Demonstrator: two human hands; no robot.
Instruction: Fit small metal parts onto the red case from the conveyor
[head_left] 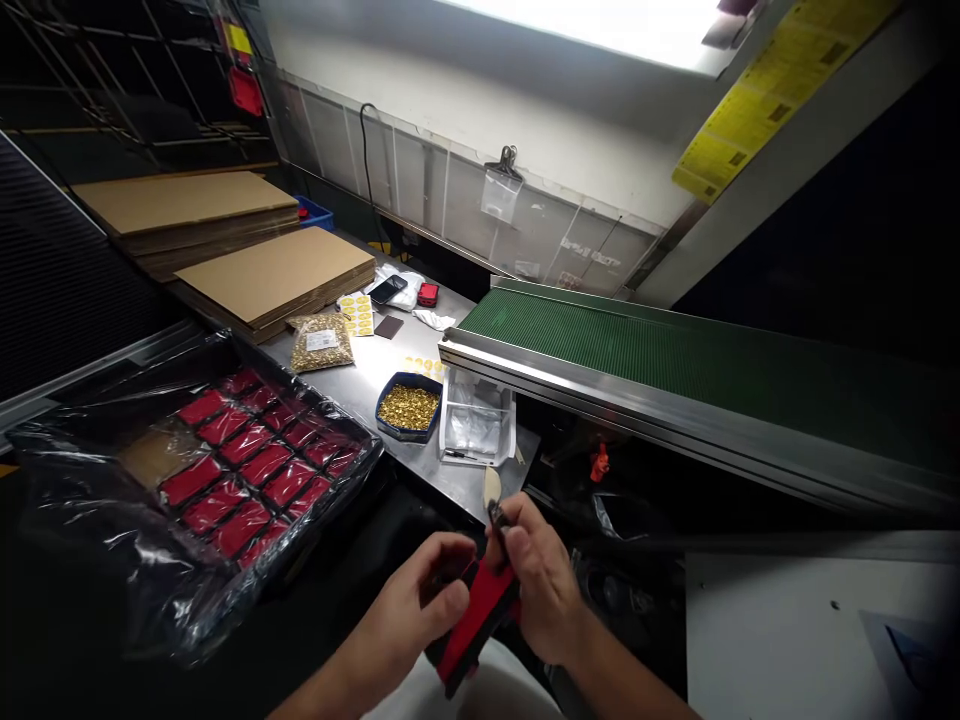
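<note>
A flat red and black item (pixel 480 612) is tilted between my two hands, low in the middle of the head view. My left hand (pixel 409 605) curls at its left edge, thumb lying against it and fingers bent around a dark part. My right hand (pixel 544 580) is closed on a small dark metal tool (pixel 496 515) whose pale rounded end (pixel 491 484) points up and away. The same hand also lies against the item's upper right side. The fingers hide the tool's lower part and its exact kind.
At left, a plastic-lined crate (pixel 352 455) holds several red pieces. On the metal table (pixel 360 375) are a blue tray (pixel 382 425) of gold-coloured bits, a bag (pixel 321 345), a phone (pixel 388 290) and a white bin (pixel 510 440). Cardboard stacks (pixel 277 275) and a green conveyor (pixel 600 335) stand beyond.
</note>
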